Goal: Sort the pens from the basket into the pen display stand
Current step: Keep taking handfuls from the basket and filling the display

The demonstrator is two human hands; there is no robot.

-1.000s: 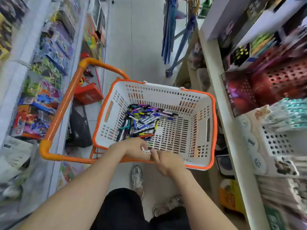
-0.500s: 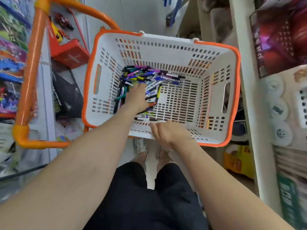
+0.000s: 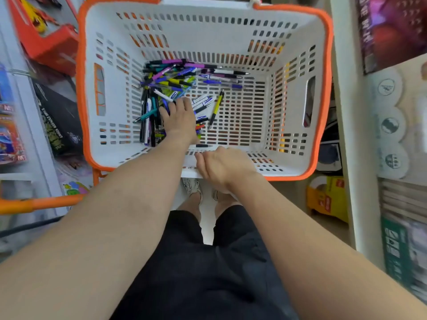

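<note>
Head view: left hand (image 3: 180, 122) fingers hidden among pens (image 3: 172, 76); right hand (image 3: 223, 167) fingers curled, grip unclear.

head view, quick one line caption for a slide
Left hand reaches into the pile of pens in a white, orange-rimmed basket while the right hand rests at its near rim.

Shop aisle, stationery and toys (you're standing between two racks of stock).
You've got a white slotted shopping basket (image 3: 208, 8) with an orange rim in front of you and loose pens (image 3: 171, 84) piled in it. Boxed toys (image 3: 9, 139) in bright printed packs line the shelving on your left. A white shelf unit (image 3: 346, 112) with more packaged goods runs along your right.
</note>
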